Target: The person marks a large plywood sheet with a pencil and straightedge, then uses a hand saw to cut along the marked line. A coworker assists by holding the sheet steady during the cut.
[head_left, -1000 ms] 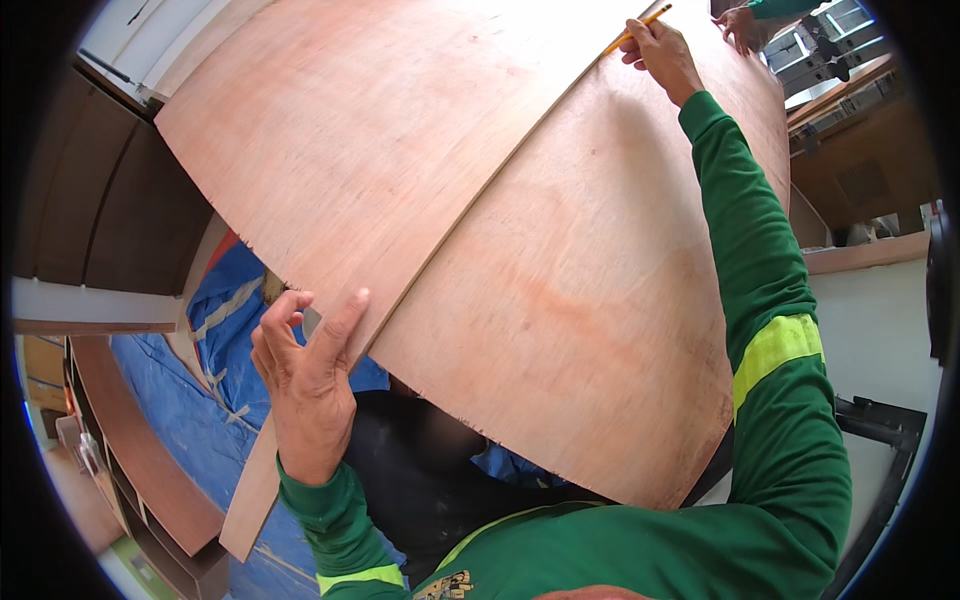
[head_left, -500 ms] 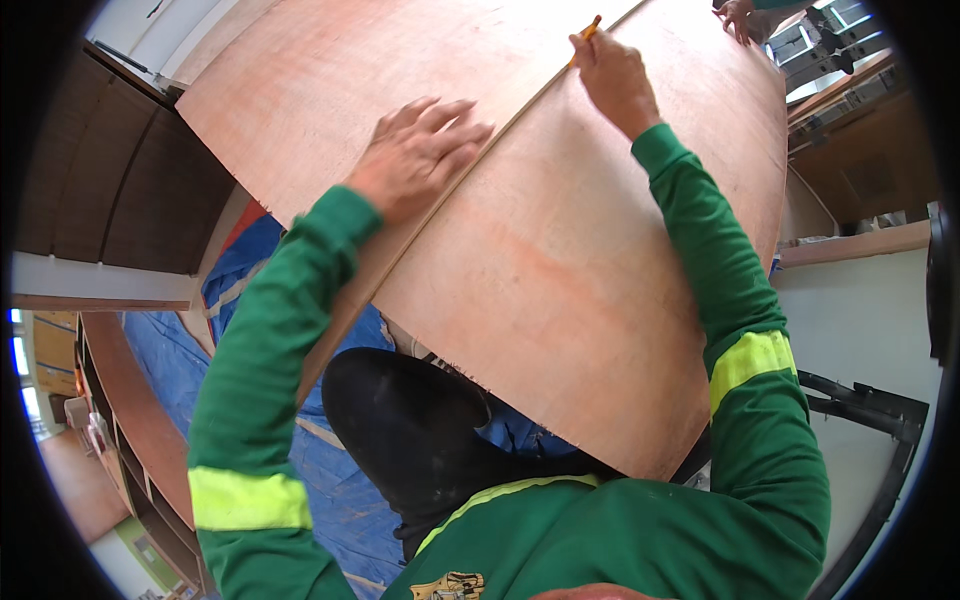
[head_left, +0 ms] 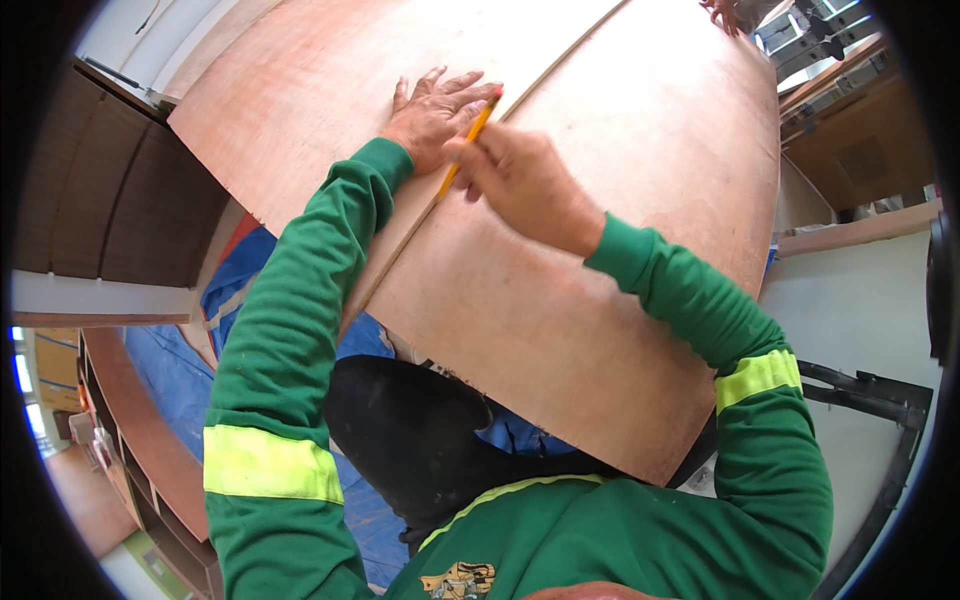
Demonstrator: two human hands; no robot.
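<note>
A large pale pinkish plywood sheet (head_left: 650, 140) lies in front of me, with a long thin wooden strip (head_left: 560, 57) running diagonally across it. My left hand (head_left: 430, 125) rests spread on the strip near its middle, fingers apart. Just beside it, my right hand (head_left: 520, 185) is closed round a yellow pencil (head_left: 478, 128), whose lower end is at the strip's edge; the hand is slightly blurred. My dark-clad knee (head_left: 390, 420) is under the near edge of the sheet.
Another person's hand (head_left: 722, 16) is at the sheet's far right corner. Dark brown cabinet panels (head_left: 120, 190) stand left, above a blue tarp (head_left: 165, 370) and brown boards (head_left: 130, 420). A white wall (head_left: 860, 310) and black metal frame (head_left: 905, 400) are at right.
My left hand has moved forward along the strip and flattened out. My right hand with the pencil has come down and left along the strip from the far end to beside my left hand.
</note>
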